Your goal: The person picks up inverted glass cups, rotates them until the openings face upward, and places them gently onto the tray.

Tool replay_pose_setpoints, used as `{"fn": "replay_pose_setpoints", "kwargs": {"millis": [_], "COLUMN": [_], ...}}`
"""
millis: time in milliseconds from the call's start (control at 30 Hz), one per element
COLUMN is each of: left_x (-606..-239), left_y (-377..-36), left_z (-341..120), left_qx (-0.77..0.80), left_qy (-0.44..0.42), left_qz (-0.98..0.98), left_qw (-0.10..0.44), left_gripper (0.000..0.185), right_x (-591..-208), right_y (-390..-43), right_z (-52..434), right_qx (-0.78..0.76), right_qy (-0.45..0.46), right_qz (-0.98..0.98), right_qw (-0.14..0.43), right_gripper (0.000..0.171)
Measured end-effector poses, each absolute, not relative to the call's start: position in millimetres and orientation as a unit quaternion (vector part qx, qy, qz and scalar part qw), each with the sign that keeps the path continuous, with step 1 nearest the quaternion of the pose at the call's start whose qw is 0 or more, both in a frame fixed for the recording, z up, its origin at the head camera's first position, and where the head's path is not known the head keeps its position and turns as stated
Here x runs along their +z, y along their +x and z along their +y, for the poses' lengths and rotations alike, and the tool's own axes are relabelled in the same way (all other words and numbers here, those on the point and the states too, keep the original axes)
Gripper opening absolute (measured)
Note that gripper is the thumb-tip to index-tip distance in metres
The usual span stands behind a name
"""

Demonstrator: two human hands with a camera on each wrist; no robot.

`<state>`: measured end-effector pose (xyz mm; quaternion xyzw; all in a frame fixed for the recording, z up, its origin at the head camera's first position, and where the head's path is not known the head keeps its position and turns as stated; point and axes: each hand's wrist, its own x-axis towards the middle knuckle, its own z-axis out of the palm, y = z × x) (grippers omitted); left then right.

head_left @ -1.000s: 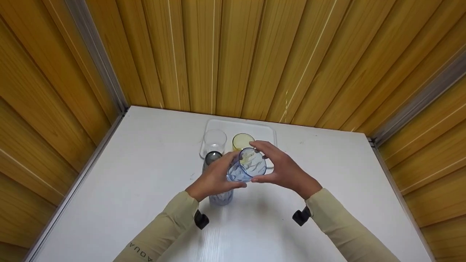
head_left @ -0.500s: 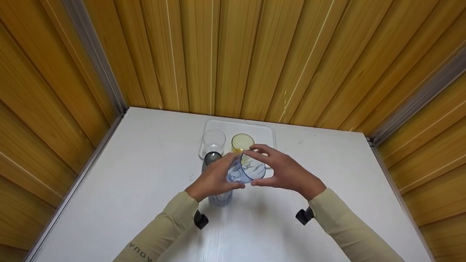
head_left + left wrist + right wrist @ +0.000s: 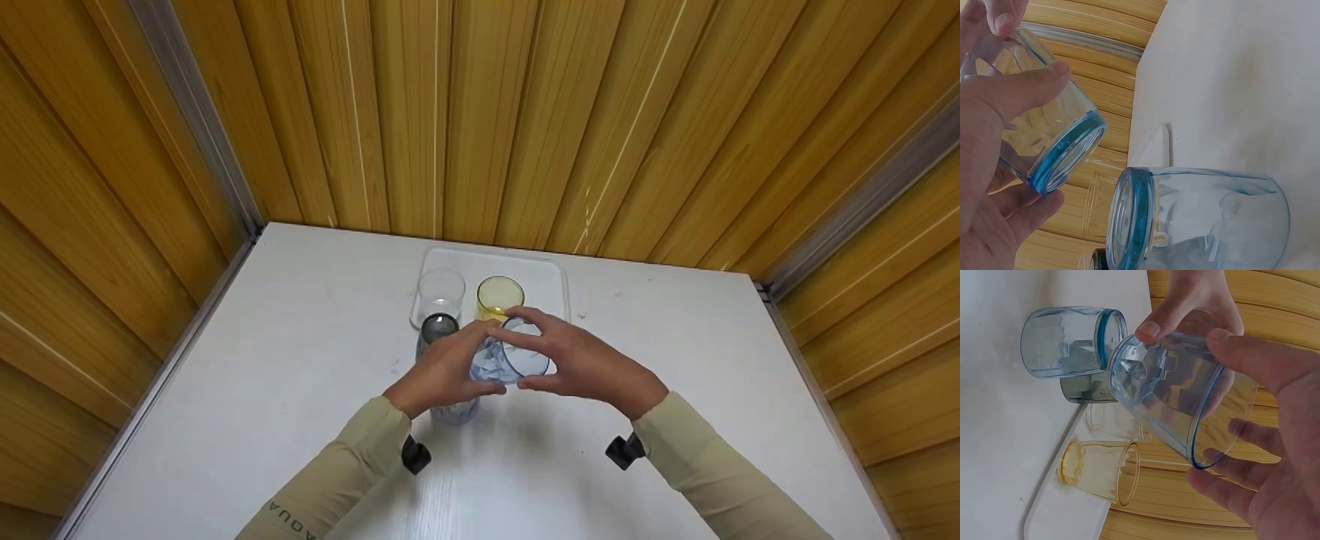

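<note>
A blue drinking glass (image 3: pixel 495 364) is held tilted above the table, its rim turned toward my right hand (image 3: pixel 589 364). My left hand (image 3: pixel 442 367) grips it near its thick base, with the thumb across the side in the left wrist view. In the right wrist view, the thumb and fingers of my right hand stand around the rim of the held glass (image 3: pixel 1168 382). Below my left hand, a second blue glass (image 3: pixel 1213 219) stands upside down on the table. Just beyond it is a dark grey glass (image 3: pixel 439 325), partly hidden by that hand.
At the back of the white table (image 3: pixel 315 315) lies a white tray (image 3: pixel 540 274). A clear glass (image 3: pixel 441 289) and an upright yellow glass (image 3: pixel 500 294) stand on it. Wood-patterned panels (image 3: pixel 487 112) close off the back and sides.
My right hand's fingers have shifted left across the top of the held glass. The glass has dipped slightly, and its rim faces the head camera less. My left hand has barely moved.
</note>
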<state>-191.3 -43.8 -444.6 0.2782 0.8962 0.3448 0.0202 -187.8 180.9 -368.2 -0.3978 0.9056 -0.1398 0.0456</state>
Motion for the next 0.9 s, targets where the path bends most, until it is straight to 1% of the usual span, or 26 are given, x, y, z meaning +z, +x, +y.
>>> {"fn": "replay_pose_setpoints", "kwargs": {"millis": [200,533,700,800,900], "left_x": [-443.8,-443.5,-443.0,-443.8,-444.6], "left_y": [-190.1,-189.6,-189.0,-189.0,-189.6], "left_z": [-43.5,-42.0,-42.7,-43.7,-44.1], "left_qx": [0.351,0.338,0.311,0.283,0.264], "left_qy": [0.266,0.246,0.251,0.256,0.252], "left_qz": [0.897,0.906,0.915,0.923,0.929], "left_qw": [0.035,0.061,0.057,0.054,0.062], "left_gripper": [0.093,0.099,0.096,0.09,0.084], "right_x": [-367.0,-368.7,-367.0,-367.0,-368.1], "right_y": [-187.1,-187.1,-186.7,-186.9,-187.6], "right_z": [180.1,183.0,186.7,189.4,192.8], "right_qx": [-0.144,-0.147,-0.151,-0.15,-0.15], "right_qy": [-0.393,-0.393,-0.376,-0.361,-0.351], "right_qz": [0.907,0.906,0.913,0.919,0.922], "right_qw": [0.052,0.044,0.051,0.056,0.059], "right_gripper": [0.077,0.075,0.073,0.072,0.072]}}
